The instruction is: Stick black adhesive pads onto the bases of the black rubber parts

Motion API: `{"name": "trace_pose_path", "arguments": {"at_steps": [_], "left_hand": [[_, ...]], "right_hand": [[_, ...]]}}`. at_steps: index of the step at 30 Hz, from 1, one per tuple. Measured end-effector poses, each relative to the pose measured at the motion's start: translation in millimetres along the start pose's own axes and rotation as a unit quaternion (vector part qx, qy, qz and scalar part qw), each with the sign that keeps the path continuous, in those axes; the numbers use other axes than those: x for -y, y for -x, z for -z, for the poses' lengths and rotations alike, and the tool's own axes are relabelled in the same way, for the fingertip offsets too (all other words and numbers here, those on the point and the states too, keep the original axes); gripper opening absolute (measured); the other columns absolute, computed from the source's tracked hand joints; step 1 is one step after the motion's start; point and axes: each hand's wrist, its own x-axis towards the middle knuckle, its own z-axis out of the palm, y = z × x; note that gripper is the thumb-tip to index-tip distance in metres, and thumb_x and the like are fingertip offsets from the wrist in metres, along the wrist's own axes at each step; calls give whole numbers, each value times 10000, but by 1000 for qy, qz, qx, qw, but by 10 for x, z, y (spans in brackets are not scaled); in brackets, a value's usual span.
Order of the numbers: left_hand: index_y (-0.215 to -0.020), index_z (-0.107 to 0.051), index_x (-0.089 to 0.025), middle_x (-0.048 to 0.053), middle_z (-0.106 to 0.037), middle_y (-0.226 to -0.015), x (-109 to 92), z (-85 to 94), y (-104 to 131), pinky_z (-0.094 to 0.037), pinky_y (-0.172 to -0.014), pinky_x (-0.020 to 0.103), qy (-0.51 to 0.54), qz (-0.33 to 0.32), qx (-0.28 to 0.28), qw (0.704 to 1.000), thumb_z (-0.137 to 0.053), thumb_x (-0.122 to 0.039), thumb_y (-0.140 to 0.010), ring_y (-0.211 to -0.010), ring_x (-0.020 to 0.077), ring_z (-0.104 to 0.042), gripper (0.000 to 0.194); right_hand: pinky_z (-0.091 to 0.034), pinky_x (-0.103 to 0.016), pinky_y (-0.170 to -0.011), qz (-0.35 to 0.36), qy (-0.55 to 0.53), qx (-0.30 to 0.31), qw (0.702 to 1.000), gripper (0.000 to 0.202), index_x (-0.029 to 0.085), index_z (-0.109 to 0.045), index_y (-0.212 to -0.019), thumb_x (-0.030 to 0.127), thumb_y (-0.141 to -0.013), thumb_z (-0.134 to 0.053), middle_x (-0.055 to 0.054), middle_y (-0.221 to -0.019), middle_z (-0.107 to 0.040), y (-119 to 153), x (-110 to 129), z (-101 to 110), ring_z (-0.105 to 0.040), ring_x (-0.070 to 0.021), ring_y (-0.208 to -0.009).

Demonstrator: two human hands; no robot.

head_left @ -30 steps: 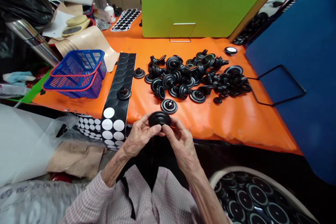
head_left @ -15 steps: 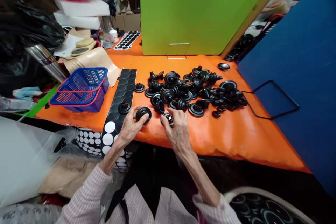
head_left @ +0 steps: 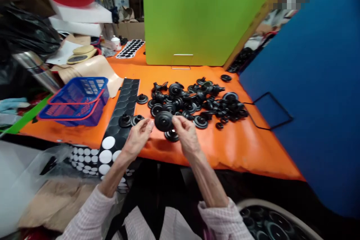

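My right hand (head_left: 185, 135) pinches the edge of a black round disc-shaped part (head_left: 164, 121), its broad face turned toward me, above the orange table. My left hand (head_left: 137, 137) is just left of that disc, thumb and fingertips drawn together; anything between them is too small to make out. Below the disc lies another black round part (head_left: 171, 135), partly hidden. Beside my left hand, two stepped black parts with short stems, one (head_left: 125, 120) and another (head_left: 137, 120), sit at the black sticker strip. Beyond my hands is a pile of similar black parts (head_left: 191, 99).
A blue basket (head_left: 75, 101) with red handles stands at left on the orange table (head_left: 225, 146). A green board (head_left: 185, 18) rises at the back, a blue board (head_left: 306, 93) at right. The strip of round stickers (head_left: 123, 97) hangs over the front edge. A tub of black discs (head_left: 270, 221) is lower right.
My left fingers have let go of the round part they held. My right hand has left the part on the table and now holds a disc. The view has shifted slightly.
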Motion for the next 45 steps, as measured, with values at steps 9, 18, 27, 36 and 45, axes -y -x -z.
{"name": "trace_pose_path", "arguments": {"at_steps": [9, 18, 27, 36, 45], "left_hand": [[-937, -662, -77, 127, -725, -869, 177, 55, 316, -545, -564, 250, 349, 249, 12, 903, -504, -187, -912, -708, 207, -707, 194], [-970, -664, -95, 119, -724, -924, 256, 31, 496, -554, -603, 265, 293, 193, 43, 935, -664, -302, -817, -746, 219, -711, 257], [-929, -669, -84, 134, -720, -957, 215, -29, 552, -569, -643, 316, 287, 206, 50, 934, -712, -307, -761, -784, 241, -710, 282], [-984, -682, -114, 92, -693, -989, 265, -163, 583, -580, -756, 373, 268, 143, 62, 951, -697, -354, -779, -868, 217, -671, 316], [-1058, -666, -143, 84, -692, -1074, 293, -263, 617, -580, -775, 333, 198, 70, 66, 975, -639, -386, -826, -960, 230, -652, 337]], "right_hand": [[-369, -606, -951, -78, 185, -145, 969, 360, 94, -617, -1120, 248, -872, -407, -229, -1104, -580, 41, -748, 828, -516, -373, -1092], [-492, -355, -805, -72, 271, 31, 959, 249, 197, -625, -981, 299, -911, -409, -97, -915, -691, 124, -1113, 1001, -642, -236, -873], [-470, -352, -733, -27, 304, 57, 950, 199, 215, -593, -888, 250, -921, -400, -94, -880, -635, 339, -1065, 1068, -613, -233, -823], [-517, -332, -727, 15, 102, 47, 994, 223, 203, -586, -1066, 342, -908, -510, -57, -894, -615, 694, -418, 783, -619, -193, -789], [-558, -327, -758, 35, -10, 41, 999, 235, 225, -587, -1136, 267, -910, -539, -65, -980, -639, 921, 45, 213, -643, -181, -821]]}}
